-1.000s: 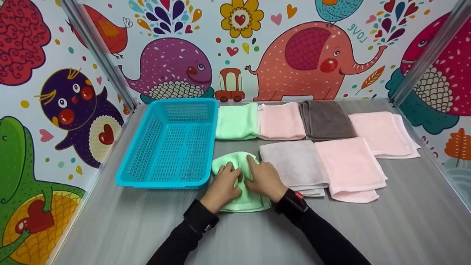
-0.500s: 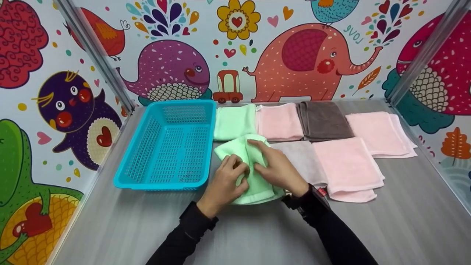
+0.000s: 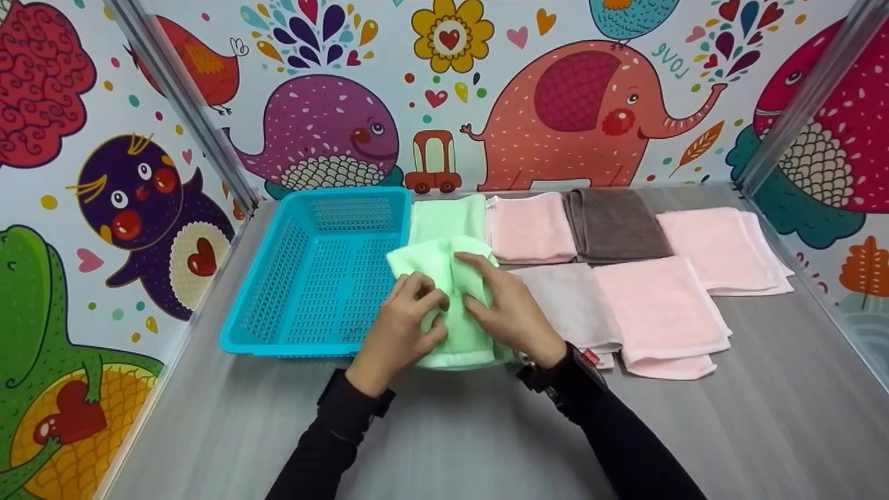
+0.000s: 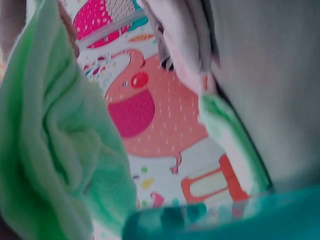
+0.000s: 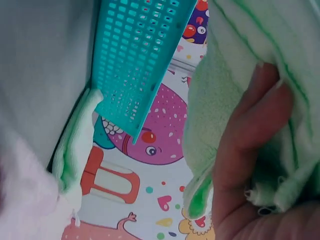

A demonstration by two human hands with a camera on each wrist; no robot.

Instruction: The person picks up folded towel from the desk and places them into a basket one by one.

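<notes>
Both hands hold a folded light green towel [image 3: 462, 337] raised above the table, one hand at each side. My left hand [image 3: 403, 326] grips its left part with curled fingers. My right hand [image 3: 517, 309] pinches the right part between thumb and fingers. A crease runs down the towel's middle, and its upper left corner overlaps the rim of the blue basket [image 3: 295, 349] in the head view. From the left wrist, the towel [image 4: 60, 140] hangs in soft folds. In the right wrist view, fingers of the right hand [image 5: 245, 145] press against the layered cloth.
Behind lie a folded green towel [image 3: 448, 217], a pink one [image 3: 531, 228] and a dark brown one [image 3: 618, 226]. To the right are a grey towel [image 3: 573, 305] and pink towels [image 3: 660, 305]. Printed walls [image 3: 444, 104] enclose the grey table [image 3: 458, 444].
The green towel has been lifted off the table in both hands. It first shifted slightly right, then moved left and up toward the basket.
</notes>
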